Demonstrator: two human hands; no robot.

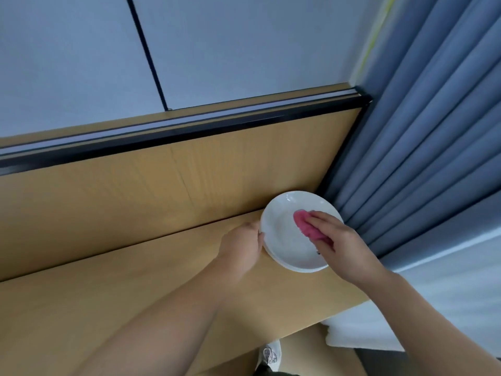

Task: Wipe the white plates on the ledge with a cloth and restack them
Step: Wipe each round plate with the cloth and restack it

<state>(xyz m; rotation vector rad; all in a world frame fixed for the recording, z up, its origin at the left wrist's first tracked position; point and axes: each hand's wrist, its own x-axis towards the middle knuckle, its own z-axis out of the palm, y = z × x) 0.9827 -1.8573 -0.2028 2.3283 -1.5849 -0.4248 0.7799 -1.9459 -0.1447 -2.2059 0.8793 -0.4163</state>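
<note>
Plainly face-up plates (282,237) under cloth (305,225)

Right hand (340,241) presses pink cloth (307,226) on plate stack (282,237).

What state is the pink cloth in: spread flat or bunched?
Bunched. The pink cloth is a wad under the right hand, pressed on the top white plate; no flat spread edge shows.
</note>
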